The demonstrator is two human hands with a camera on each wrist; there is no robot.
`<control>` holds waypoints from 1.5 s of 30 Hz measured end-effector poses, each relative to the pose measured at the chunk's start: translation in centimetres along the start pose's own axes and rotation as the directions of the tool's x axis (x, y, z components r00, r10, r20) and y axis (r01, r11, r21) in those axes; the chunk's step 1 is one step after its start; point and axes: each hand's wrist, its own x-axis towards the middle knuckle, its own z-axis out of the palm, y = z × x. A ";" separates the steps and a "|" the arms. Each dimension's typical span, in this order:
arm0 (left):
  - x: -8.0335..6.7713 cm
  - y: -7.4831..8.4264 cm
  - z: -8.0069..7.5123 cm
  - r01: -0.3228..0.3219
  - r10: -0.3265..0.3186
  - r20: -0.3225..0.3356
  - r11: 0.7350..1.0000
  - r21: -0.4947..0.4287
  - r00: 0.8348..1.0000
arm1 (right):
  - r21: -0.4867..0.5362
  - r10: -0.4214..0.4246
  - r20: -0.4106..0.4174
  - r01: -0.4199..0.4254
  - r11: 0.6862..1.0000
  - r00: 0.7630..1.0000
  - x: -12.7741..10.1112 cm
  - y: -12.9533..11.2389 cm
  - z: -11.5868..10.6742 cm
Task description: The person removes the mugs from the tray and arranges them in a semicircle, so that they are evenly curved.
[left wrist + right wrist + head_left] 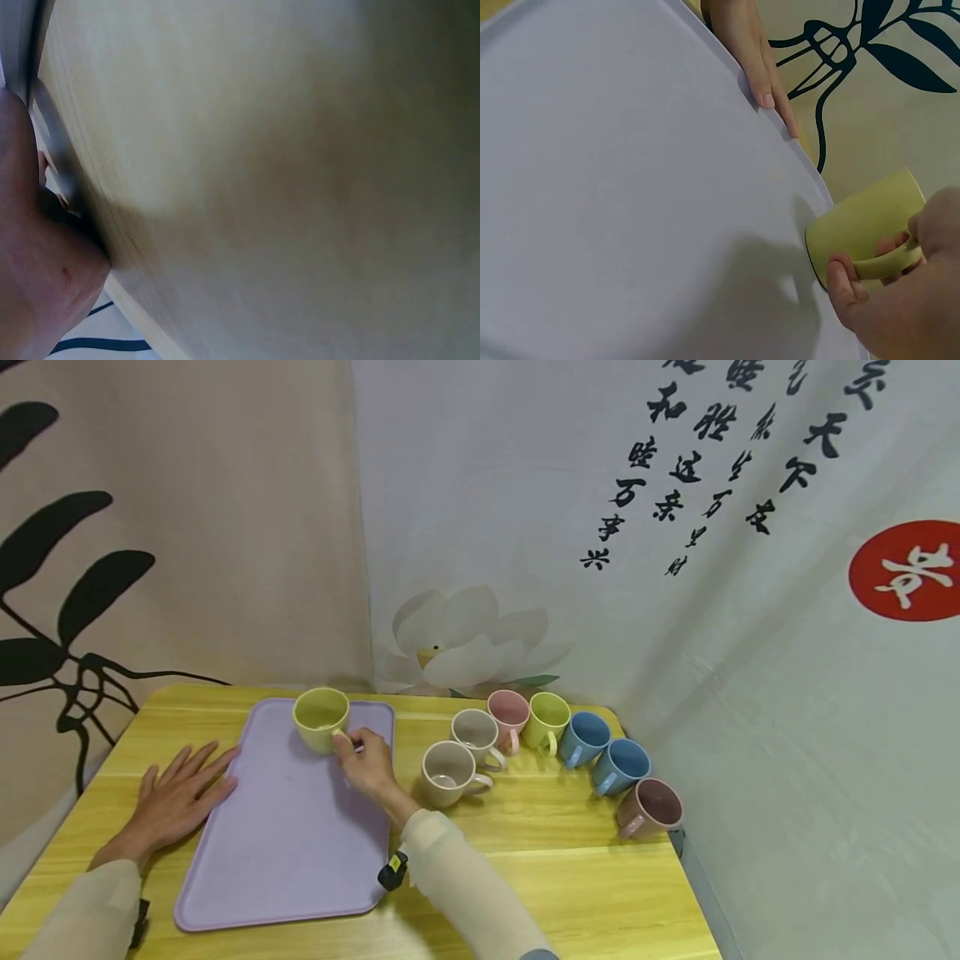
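A yellow-green mug stands upright on the far end of a lilac tray. My right hand pinches its handle, with fingers curled round it; the mug sits on the tray near its edge. My left hand lies flat on the wooden table, fingers straight, touching the tray's left edge; the same left hand shows at the top of the right wrist view. The left wrist view shows only blurred table wood and part of my palm.
Several mugs curve across the table's right side: two beige, a pink, a yellow-green, two blue and a mauve one. Printed cloth walls close in behind and on the right. The table's right edge is close to the mugs.
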 end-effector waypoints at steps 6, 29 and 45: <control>0.0 -0.2 -0.2 0.011 -0.011 0.011 1.000 -0.007 1.000 | 0.007 -0.014 0.026 0.014 1.000 1.000 -1.1 -0.1 -0.6; 0.0 -0.6 0.0 0.011 -0.011 0.019 1.000 0.000 1.000 | 0.127 -0.117 0.195 0.094 0.987 0.974 -7.2 -0.9 -5.7; 0.0 0.1 -0.4 -0.025 0.026 0.012 1.000 -0.016 1.000 | 0.132 -0.177 0.372 0.137 0.982 0.911 -11.4 -0.2 -12.6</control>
